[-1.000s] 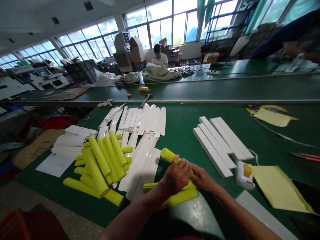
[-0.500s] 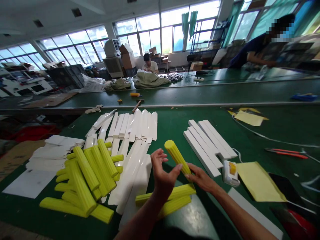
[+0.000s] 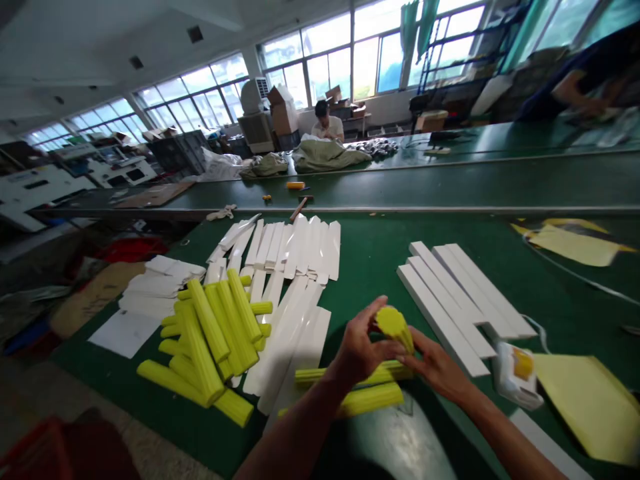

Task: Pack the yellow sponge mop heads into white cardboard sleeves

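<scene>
Both hands are on one yellow ribbed cylinder [image 3: 394,325], which is tilted so that its round end faces up toward me. My left hand [image 3: 363,343] is closed on its left side, thumb across the front. On the right, my right hand [image 3: 435,363] grips it lower down, with some fingers hidden behind it. Just below, two more yellow cylinders [image 3: 373,399] lie on the green table [image 3: 373,267], partly covered by my left forearm. A heap of similar cylinders [image 3: 200,340] is off to the left.
Flat white card sleeves [image 3: 290,333] lie beside the heap. Several long white boxes [image 3: 450,300] sit right of my hands, near a white tape dispenser [image 3: 517,373] and a yellow sheet [image 3: 590,400]. Across the table, one person [image 3: 329,123] sits and another [image 3: 580,87] leans over.
My left hand has gone from open beside the cylinder to closed on it. The cylinder's end has tipped toward me. The view has swung left.
</scene>
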`<state>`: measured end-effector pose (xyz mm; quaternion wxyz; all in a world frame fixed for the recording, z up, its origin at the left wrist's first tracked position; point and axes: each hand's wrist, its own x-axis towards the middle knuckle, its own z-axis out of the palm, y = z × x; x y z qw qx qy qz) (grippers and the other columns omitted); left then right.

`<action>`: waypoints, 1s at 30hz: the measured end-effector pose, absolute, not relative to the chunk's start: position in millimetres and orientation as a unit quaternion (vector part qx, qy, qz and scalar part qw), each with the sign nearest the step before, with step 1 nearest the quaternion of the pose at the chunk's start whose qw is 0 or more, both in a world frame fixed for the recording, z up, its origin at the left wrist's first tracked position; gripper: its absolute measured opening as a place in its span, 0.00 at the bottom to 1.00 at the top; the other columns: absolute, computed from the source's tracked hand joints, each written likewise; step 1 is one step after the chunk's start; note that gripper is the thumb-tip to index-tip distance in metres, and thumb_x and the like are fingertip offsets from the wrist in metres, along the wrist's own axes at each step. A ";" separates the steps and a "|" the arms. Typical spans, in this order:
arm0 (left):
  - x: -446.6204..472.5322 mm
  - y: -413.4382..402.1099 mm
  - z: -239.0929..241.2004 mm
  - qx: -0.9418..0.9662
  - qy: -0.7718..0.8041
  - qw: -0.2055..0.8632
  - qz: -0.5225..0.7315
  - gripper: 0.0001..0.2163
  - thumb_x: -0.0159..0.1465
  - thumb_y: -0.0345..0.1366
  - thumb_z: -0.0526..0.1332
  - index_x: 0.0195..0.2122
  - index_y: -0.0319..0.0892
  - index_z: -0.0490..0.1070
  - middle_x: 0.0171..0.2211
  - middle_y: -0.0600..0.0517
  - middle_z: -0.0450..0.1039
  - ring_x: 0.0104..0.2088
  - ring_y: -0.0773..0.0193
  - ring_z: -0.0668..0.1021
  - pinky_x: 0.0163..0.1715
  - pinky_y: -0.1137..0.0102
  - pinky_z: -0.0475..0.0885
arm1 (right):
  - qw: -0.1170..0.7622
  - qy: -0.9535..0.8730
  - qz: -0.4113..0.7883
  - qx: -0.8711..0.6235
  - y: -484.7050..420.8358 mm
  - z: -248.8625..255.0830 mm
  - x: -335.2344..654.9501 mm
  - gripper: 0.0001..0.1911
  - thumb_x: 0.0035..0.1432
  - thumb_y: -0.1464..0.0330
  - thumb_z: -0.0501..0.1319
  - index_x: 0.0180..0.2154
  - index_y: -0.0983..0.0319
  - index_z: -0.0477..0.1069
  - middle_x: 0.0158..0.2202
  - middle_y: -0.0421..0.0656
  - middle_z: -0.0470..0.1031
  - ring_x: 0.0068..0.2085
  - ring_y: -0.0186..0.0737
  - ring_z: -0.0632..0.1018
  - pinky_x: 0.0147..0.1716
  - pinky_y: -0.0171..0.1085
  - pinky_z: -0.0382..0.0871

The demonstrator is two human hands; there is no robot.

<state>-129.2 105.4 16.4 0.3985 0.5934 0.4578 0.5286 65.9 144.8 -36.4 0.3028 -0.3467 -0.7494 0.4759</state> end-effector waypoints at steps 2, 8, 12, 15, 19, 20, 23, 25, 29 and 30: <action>-158.9 128.9 11.1 0.617 0.543 0.280 0.497 0.33 0.57 0.39 0.70 0.64 0.43 0.63 0.53 0.44 0.74 0.46 0.60 0.79 0.44 0.68 0.77 | 0.309 -0.746 0.440 -0.393 149.7 -40.5 74.0 0.18 0.58 0.58 0.64 0.47 0.59 0.73 0.41 0.43 0.78 0.41 0.47 0.78 0.44 0.41 0.73; -290.4 191.6 -6.9 0.492 0.770 0.039 0.404 0.26 0.65 0.30 0.57 0.66 0.40 0.59 0.64 0.35 0.58 0.62 0.46 0.66 0.60 0.50 0.65 | 0.336 -0.659 0.462 -0.488 154.9 -63.4 101.0 0.27 0.51 0.50 0.65 0.47 0.60 0.76 0.45 0.48 0.81 0.47 0.55 0.81 0.42 0.42 0.79; -337.1 210.7 -20.6 0.495 0.798 0.022 0.344 0.24 0.64 0.25 0.55 0.61 0.43 0.67 0.68 0.38 0.54 0.62 0.44 0.66 0.60 0.46 0.61 | 0.348 -0.602 0.483 -0.532 152.3 -68.7 109.0 0.28 0.45 0.50 0.69 0.45 0.59 0.79 0.47 0.48 0.82 0.50 0.58 0.81 0.46 0.43 0.79; -344.0 225.3 -16.6 0.524 0.785 0.026 0.329 0.21 0.61 0.23 0.56 0.54 0.41 0.74 0.64 0.38 0.63 0.57 0.48 0.72 0.58 0.52 0.65 | 0.358 -0.581 0.490 -0.542 149.7 -68.0 114.2 0.28 0.43 0.51 0.70 0.44 0.59 0.80 0.46 0.47 0.83 0.48 0.58 0.82 0.43 0.43 0.81; -335.2 236.2 29.6 0.570 0.741 0.016 0.354 0.13 0.64 0.27 0.55 0.44 0.40 0.78 0.53 0.42 0.75 0.54 0.53 0.73 0.57 0.58 0.66 | 0.366 -0.568 0.489 -0.551 145.0 -56.6 120.0 0.27 0.42 0.51 0.71 0.43 0.58 0.81 0.46 0.47 0.83 0.47 0.58 0.82 0.43 0.43 0.81; -330.8 233.4 48.6 0.580 0.728 0.010 0.366 0.13 0.66 0.30 0.54 0.43 0.40 0.78 0.51 0.43 0.76 0.53 0.54 0.73 0.57 0.59 0.66 | 0.371 -0.566 0.487 -0.552 143.8 -51.1 120.8 0.26 0.42 0.51 0.72 0.42 0.58 0.82 0.46 0.47 0.83 0.47 0.59 0.82 0.43 0.43 0.81; -311.0 206.7 113.6 0.612 0.685 0.017 0.395 0.15 0.69 0.40 0.53 0.39 0.39 0.77 0.39 0.47 0.78 0.41 0.59 0.77 0.44 0.66 0.71 | 0.398 -0.565 0.484 -0.537 139.8 -30.0 122.0 0.25 0.42 0.52 0.72 0.41 0.58 0.82 0.44 0.48 0.83 0.45 0.59 0.83 0.41 0.43 0.82; -291.9 177.6 153.6 0.646 0.651 0.052 0.394 0.16 0.66 0.46 0.57 0.34 0.39 0.77 0.28 0.52 0.75 0.31 0.63 0.75 0.33 0.71 0.70 | 0.421 -0.574 0.488 -0.505 135.6 -13.9 122.5 0.23 0.45 0.54 0.73 0.41 0.59 0.82 0.42 0.49 0.83 0.44 0.58 0.83 0.40 0.42 0.82; -241.5 126.9 192.1 0.705 0.510 0.310 0.384 0.15 0.61 0.45 0.63 0.32 0.35 0.78 0.25 0.52 0.74 0.27 0.66 0.74 0.29 0.74 0.67 | 0.480 -0.575 0.510 -0.422 118.7 18.8 120.5 0.19 0.51 0.58 0.71 0.44 0.58 0.79 0.40 0.49 0.82 0.40 0.52 0.83 0.38 0.41 0.82; -226.7 120.1 190.4 0.696 0.481 0.375 0.380 0.15 0.60 0.45 0.64 0.32 0.35 0.78 0.25 0.52 0.74 0.27 0.66 0.74 0.29 0.74 0.67 | 0.493 -0.570 0.523 -0.398 112.4 26.3 118.8 0.19 0.53 0.58 0.70 0.45 0.58 0.78 0.40 0.49 0.81 0.39 0.51 0.82 0.37 0.41 0.81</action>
